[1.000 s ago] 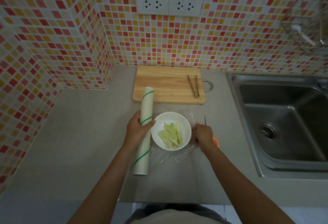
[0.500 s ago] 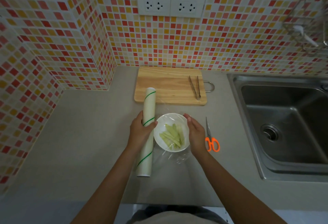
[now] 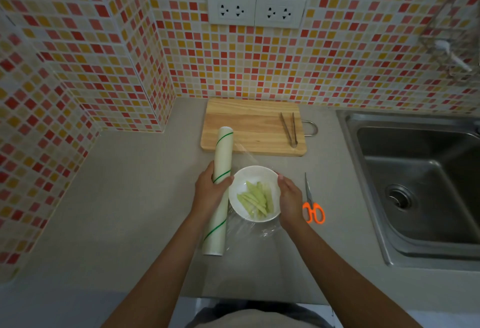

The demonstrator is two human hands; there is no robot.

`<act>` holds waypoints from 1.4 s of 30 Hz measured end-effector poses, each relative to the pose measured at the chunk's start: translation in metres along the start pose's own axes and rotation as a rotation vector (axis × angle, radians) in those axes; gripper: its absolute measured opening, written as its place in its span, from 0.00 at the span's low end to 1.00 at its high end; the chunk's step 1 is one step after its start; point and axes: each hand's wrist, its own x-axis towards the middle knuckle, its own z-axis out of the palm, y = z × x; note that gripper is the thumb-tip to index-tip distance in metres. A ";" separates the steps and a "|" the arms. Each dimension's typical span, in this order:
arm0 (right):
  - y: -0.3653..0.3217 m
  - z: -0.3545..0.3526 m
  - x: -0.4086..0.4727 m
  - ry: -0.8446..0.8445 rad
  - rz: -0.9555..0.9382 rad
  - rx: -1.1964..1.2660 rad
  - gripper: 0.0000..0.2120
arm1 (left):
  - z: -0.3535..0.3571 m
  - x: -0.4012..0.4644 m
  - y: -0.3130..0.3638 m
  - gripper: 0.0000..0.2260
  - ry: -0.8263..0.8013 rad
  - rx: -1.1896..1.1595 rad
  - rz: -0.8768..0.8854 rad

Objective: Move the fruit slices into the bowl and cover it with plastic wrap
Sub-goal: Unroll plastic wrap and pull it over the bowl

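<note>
While two hands steady, one bowl (image 3: 253, 178), one roll (image 3: 220, 169).

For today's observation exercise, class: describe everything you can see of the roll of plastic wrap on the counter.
The roll of plastic wrap is a long, pale cylinder with thin green lines spiralling round it. It lies on the grey counter, its far end overlapping the corner of the wooden cutting board. The left hand grips its middle. Clear film runs from its right side toward the white bowl beside it and wrinkles on the counter below the bowl.
</note>
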 end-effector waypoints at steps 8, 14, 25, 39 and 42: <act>-0.002 0.003 0.002 0.059 -0.039 -0.038 0.13 | 0.000 0.001 -0.005 0.12 -0.003 -0.022 -0.015; -0.002 0.001 -0.003 -0.025 -0.035 -0.023 0.14 | 0.000 0.001 -0.005 0.11 0.002 -0.037 -0.015; -0.005 -0.002 -0.001 -0.041 -0.037 -0.104 0.14 | -0.018 0.007 -0.017 0.03 -0.006 -0.101 -0.157; -0.005 -0.002 -0.002 -0.033 -0.058 -0.089 0.15 | -0.029 0.006 -0.023 0.20 0.014 -0.177 -0.233; -0.005 -0.003 -0.003 -0.035 -0.061 -0.092 0.15 | -0.033 0.007 -0.025 0.07 0.004 -0.163 -0.188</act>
